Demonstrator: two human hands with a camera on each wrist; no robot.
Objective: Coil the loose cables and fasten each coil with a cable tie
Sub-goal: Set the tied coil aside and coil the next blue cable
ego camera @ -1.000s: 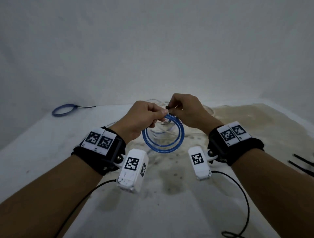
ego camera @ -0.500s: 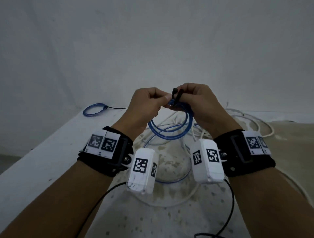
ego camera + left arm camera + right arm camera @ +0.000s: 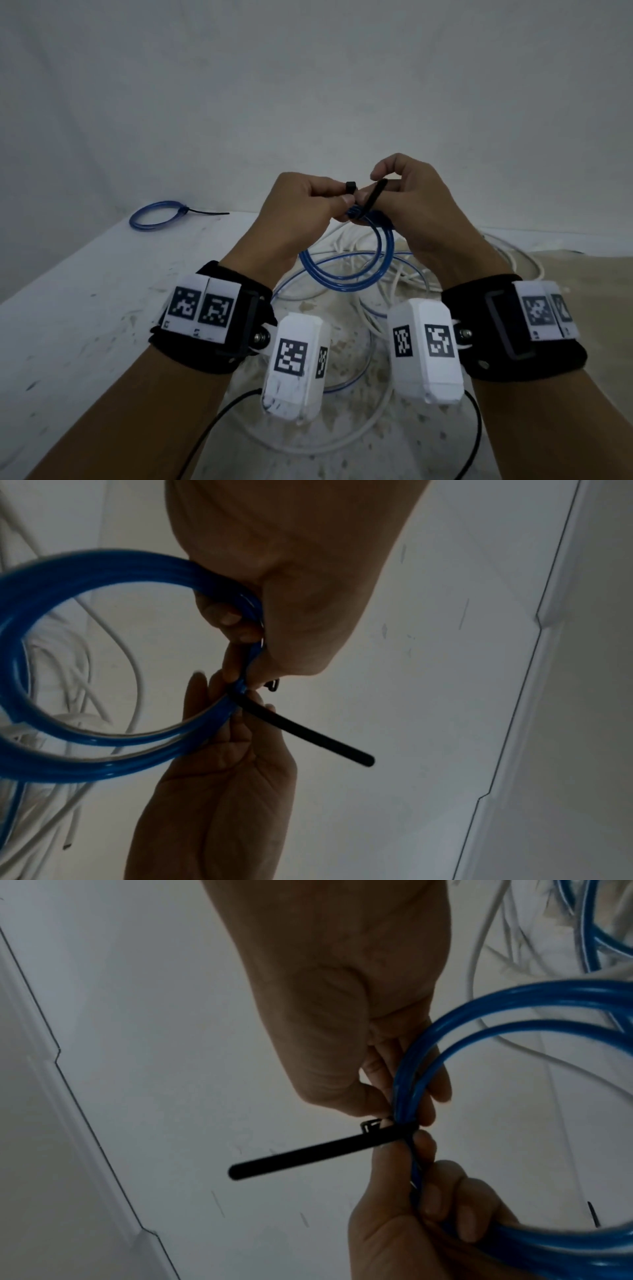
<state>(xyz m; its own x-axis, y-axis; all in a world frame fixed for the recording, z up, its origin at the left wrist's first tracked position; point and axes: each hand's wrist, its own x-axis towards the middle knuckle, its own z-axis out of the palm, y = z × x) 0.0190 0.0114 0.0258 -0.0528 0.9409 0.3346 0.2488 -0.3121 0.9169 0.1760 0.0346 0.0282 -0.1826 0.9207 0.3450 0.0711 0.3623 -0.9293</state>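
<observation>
1. Two hands are meeting above a white table [image 3: 68, 308], holding a blue cable coil [image 3: 346, 274] up in the air between them.
2. The left hand [image 3: 301, 212] is pinching the top of the coil together with the square head of a black cable tie [image 3: 371, 200].
3. The right hand [image 3: 421, 212] is curling its fingers around the coil and gripping the tie's strap, which is sticking out stiffly.
4. Loose white cables [image 3: 507, 253] are lying tangled on the table beneath the hands.
5. A second blue coil [image 3: 154, 216], already tied, is lying far left on the table.
</observation>
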